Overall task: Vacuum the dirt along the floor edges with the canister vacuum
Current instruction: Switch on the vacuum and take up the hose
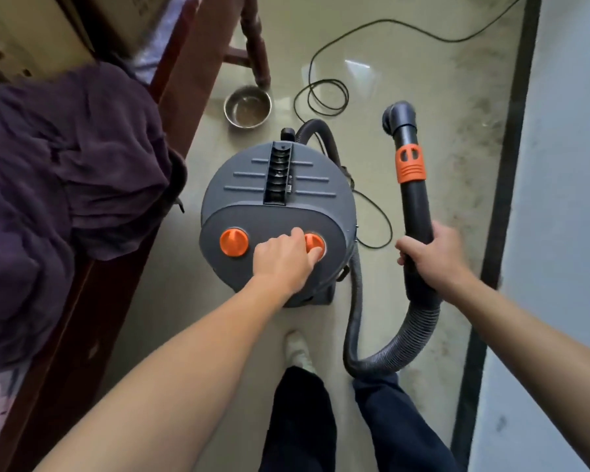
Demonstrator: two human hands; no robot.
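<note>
1. Now, nearest the person, the ribbed hose (399,349) loops low by the legs and climbs up into the right grip.
2. The right grip (433,257) is wrapped firmly round the black wand (414,206). The wand's long axis runs straight ahead from it, roughly parallel to the wall (559,165).
3. Left of that, the left grip (283,258) pinches the right-hand orange knob (315,242) on the canister vacuum (276,185), fingers curled round it. I'd judge suction is being set, with sweeping not yet begun.
4. Beyond the right grip the nozzle (400,117) ends the wand; I cannot tell whether it touches the floor.
5. The dirt (484,137) lies ahead and to the right of the right grip, banded along the dark strip (511,165) at the wall's foot. That grip is the nearer one, so the nozzle likely needs swinging rightward.
6. Farthest, ahead of the left grip, are the coiled power cord (327,97) and a metal bowl (248,109).
</note>
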